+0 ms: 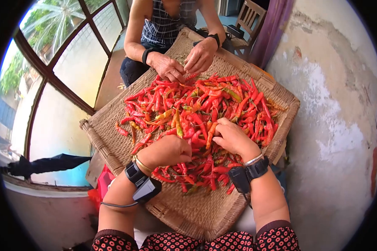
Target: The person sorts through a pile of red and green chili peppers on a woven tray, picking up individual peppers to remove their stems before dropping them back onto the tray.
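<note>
Left hand, right hand amid chilies; tray bare along near edge.

Single view, head-worn. Faces forward and steeply down, close over a square woven straw tray. Left hand and right hand mid-frame. Seated person in a checked top at the far edge. Fisheye lens, dark round rim.

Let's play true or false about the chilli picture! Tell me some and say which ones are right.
The chillies lie on a woven tray. True.
Most chillies are blue. False: most are red, a few orange or greenish.
The left hand and right hand both rest on the pile. True.
Nobody is across the tray. False: another person's hands touch the pile's far edge.
</note>
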The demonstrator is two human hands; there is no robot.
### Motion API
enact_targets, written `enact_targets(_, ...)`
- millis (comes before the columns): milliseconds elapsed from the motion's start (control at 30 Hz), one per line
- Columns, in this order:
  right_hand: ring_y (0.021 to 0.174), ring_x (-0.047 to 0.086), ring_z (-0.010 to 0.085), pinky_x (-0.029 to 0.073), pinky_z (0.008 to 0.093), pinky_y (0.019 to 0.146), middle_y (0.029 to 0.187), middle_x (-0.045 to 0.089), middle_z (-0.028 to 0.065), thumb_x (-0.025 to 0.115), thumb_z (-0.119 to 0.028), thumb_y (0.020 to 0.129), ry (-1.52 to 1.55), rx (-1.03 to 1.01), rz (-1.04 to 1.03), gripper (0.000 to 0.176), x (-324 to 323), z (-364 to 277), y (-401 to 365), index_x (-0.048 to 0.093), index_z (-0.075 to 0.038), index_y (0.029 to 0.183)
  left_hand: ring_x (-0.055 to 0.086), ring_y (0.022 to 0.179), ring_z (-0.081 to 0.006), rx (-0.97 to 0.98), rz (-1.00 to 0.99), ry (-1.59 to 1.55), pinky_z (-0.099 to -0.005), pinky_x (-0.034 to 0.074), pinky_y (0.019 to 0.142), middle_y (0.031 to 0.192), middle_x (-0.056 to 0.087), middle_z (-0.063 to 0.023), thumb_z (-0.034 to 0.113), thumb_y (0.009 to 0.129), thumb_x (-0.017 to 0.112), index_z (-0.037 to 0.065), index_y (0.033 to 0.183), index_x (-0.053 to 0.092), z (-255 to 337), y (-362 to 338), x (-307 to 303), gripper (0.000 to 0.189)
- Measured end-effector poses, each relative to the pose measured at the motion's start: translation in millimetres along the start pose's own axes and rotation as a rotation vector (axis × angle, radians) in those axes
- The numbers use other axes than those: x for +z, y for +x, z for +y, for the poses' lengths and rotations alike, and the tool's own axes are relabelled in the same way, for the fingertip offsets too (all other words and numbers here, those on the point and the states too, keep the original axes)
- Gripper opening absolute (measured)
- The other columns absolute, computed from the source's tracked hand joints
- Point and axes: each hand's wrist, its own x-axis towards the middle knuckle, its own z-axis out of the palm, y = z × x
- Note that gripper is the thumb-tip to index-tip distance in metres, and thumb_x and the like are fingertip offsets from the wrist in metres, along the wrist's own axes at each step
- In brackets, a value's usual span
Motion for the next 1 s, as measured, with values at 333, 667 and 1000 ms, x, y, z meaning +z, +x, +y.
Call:
enact_targets(333,0.072,0.057,0.0318,0.046,0.0369,0.064,0.081,0.056,0.0143,0.062,-0.007,0.074,0.125,0.085,0.381,0.014,-26.0,-34.2,-7.7,0.054,-0.001,0.083,0.058,0.082,-0.0277,0.148,0.357,0.15,-0.0362,0.048,0.068,0.091,0.059,-0.0124,0.018,0.076,0.06,0.005,0.084,0.063,2.4,-11.7,5.3,0.015)
enact_targets(667,0.081,0.057,0.0306,0.046,0.0373,0.071,0.091,0.057,0.0131,0.065,-0.013,0.073,-0.027,0.108,0.207,0.028,-23.8,-26.7,-8.8,0.057,-0.002,0.097,0.06,0.075,-0.0295,-0.114,0.295,0.207,-0.038,0.049,0.066,0.094,0.058,-0.0136,0.017,0.075,0.062,0.004,0.094,0.06,5.5,-8.6,-1.4,0.023)
enact_targets(1000,0.115,0.037,0.0342,0.034,0.0408,0.097,0.121,0.043,0.0183,0.065,-0.02,0.072,-0.041,-0.165,-0.074,0.045,6.4,-20.6,2.7,0.055,-0.006,0.113,0.059,0.085,-0.0339,-0.067,0.551,0.113,-0.0381,0.048,0.074,0.104,0.056,-0.0189,0.014,0.07,0.065,0.001,0.118,0.046,-27.0,16.7,20.9,0.054)
